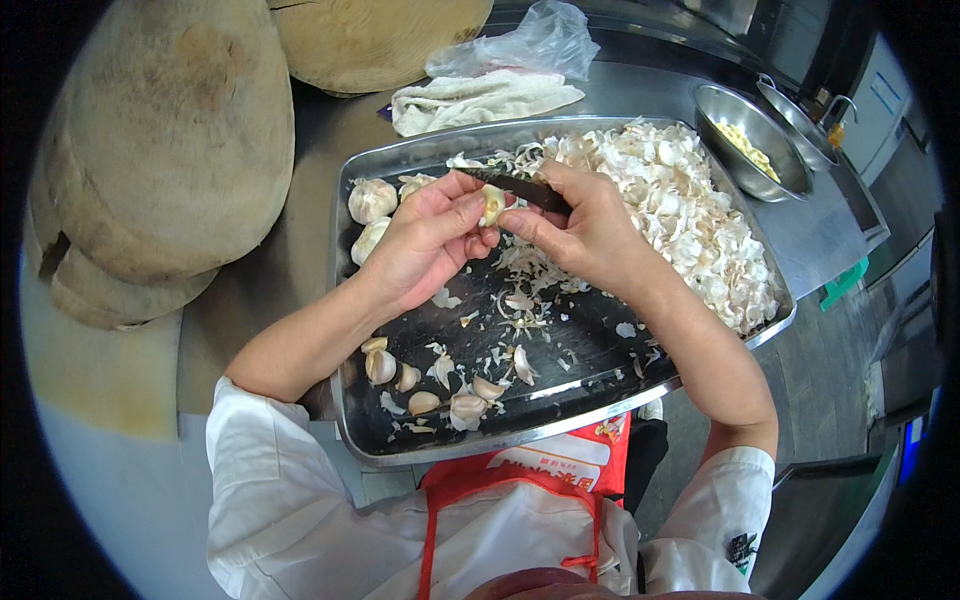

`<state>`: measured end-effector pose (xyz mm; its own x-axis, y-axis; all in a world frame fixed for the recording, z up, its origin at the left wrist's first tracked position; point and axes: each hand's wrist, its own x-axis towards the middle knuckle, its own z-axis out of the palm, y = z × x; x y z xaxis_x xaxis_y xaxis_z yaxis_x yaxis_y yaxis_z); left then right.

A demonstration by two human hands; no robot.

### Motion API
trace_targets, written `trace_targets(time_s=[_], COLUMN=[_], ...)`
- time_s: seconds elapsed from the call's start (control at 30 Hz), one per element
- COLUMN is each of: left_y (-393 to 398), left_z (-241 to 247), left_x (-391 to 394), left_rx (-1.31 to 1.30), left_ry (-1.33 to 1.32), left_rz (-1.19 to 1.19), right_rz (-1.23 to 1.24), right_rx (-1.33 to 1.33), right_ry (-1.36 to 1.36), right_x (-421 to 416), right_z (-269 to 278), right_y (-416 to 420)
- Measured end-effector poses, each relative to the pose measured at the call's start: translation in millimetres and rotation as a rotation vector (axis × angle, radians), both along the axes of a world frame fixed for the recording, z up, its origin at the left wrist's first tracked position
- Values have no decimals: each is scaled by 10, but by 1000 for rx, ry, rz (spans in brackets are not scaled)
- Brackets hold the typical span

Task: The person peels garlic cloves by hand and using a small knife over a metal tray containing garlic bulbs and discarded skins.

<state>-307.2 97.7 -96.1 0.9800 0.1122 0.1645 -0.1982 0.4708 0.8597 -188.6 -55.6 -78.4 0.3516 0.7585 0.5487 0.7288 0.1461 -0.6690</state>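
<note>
Between the fingertips of my left hand point(431, 232) is a pale garlic clove point(492, 205), partly bare of skin. My right hand point(592, 225) grips a dark-bladed knife point(525, 189), its thumb close against the clove. Both hands are over a steel tray point(551, 418). Whole garlic bulbs point(373, 200) lie at the tray's left, some hidden behind my left hand. Several unpeeled cloves point(424, 403) and scraps of skin are scattered near its front edge. A large heap of garlic skins point(694, 202) fills the right side.
At the right stands a steel bowl point(739, 112) holding peeled cloves point(748, 152), with another metal pan point(796, 120) beside it. Thick round wooden chopping boards point(180, 150) stack up at the left. A white cloth point(480, 101) and a clear plastic bag point(525, 41) lie behind the tray.
</note>
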Motion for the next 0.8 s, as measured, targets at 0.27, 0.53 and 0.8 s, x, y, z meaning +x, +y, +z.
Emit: trace_targets(time_s=[0.27,0.53,0.8], left_y=[6,-38,42], left_z=[-28,-19,-77], left_x=[-9,-28,42], left_rx=[43,-41,-93], left_ry=[21,1,-22], left_rz=[5,-61,87], right_rz=[-26,46,51], right_rx=[-50,27,-43], right_ry=[-160,-126,80], right_x=[12,33,-62], right_z=[-4,-157,-35], right_y=[10,39,5])
